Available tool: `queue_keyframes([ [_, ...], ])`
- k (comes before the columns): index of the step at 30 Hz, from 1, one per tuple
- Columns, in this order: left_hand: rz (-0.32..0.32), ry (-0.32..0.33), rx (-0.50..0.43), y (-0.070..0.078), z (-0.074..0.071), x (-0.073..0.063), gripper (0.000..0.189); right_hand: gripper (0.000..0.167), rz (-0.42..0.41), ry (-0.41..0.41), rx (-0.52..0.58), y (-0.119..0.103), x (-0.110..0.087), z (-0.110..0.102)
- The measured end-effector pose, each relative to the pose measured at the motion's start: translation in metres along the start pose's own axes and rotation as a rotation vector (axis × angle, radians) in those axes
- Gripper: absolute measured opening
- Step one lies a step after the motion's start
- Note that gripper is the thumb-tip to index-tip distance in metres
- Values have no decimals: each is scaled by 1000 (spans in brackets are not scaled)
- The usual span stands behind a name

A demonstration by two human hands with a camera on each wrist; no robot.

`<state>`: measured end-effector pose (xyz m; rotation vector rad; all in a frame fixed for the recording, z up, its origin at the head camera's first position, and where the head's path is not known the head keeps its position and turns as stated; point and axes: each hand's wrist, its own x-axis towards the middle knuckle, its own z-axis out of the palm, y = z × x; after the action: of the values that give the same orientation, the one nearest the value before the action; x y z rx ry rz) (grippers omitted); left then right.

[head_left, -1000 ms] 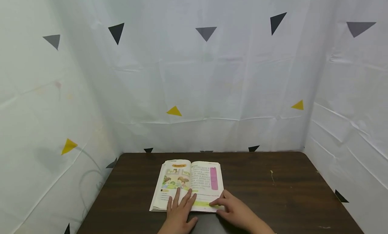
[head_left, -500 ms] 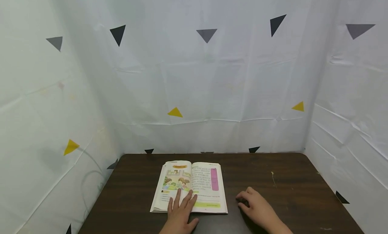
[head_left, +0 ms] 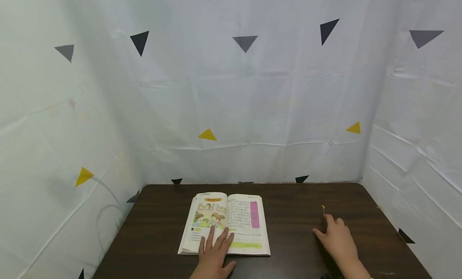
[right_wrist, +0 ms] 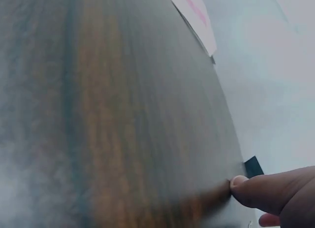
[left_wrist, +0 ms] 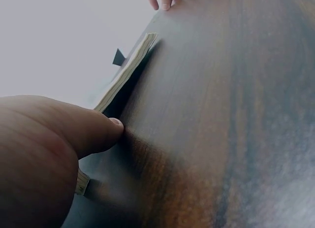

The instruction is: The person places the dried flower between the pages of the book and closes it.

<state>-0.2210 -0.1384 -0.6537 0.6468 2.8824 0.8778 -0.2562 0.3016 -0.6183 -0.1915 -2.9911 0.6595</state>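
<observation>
An open book [head_left: 245,214] with a coloured picture on its left page and printed lines on its right page lies flat on the dark wooden table [head_left: 288,214]. My left hand [head_left: 213,255] rests with spread fingers on the lower middle of the pages, its thumb off the bottom edge. In the left wrist view the thumb [left_wrist: 98,132] sits beside the book's edge [left_wrist: 129,70]. My right hand [head_left: 338,239] is well to the right of the book, low over the table, fingers loosely bent and holding nothing. Its thumb [right_wrist: 261,191] shows in the right wrist view.
White sheeting [head_left: 267,102] with black, grey and yellow triangles stands behind the table and along both sides. A small pale mark [head_left: 323,208] shows on the tabletop just beyond the right fingertips.
My right hand has left the book's lower right corner and moved right across the table, away from the book. The left hand and the open book stay in place.
</observation>
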Motion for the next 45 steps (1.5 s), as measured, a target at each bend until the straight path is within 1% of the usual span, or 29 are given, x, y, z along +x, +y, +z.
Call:
queue_keyframes([
  [6,2,6,-6,2,-1,0,83,78,6,-23,-8,0,3,-3],
  [12,1,3,3,3,-1,-1,83,84,22,-38,-12,0,3,-5],
  [14,5,5,3,3,-1,-1,83,83,19,-39,-19,-1,2,-6],
  [16,8,7,5,2,-1,-1,83,76,2,-35,-32,-2,1,-6],
  [17,11,9,9,2,-1,-1,83,70,-13,-31,-39,-2,1,-7],
  [21,29,18,1,0,0,-1,84,36,-70,-14,-66,-2,-2,-8],
  [23,39,19,-20,-2,1,-1,83,24,-81,-12,-66,-2,-3,-9],
  [25,49,22,-47,-3,1,-1,83,17,-76,-12,-57,-1,-2,-9],
  [27,53,23,-51,-3,1,-1,83,14,-68,-7,-46,-1,-1,-8],
  [30,38,15,-40,-3,1,-1,83,11,-63,7,-31,0,1,-4],
  [33,18,0,-15,-3,0,0,83,12,-58,7,-28,2,3,1],
  [38,0,-11,0,-3,-2,-2,83,18,-57,-46,-18,4,3,6],
  [41,6,-5,-3,-3,-1,-2,83,21,-32,-113,46,7,4,1],
  [44,14,3,-6,-4,1,0,84,26,18,-168,162,11,9,-6],
  [45,16,10,-11,-4,1,1,83,28,46,-181,204,12,10,-8],
])
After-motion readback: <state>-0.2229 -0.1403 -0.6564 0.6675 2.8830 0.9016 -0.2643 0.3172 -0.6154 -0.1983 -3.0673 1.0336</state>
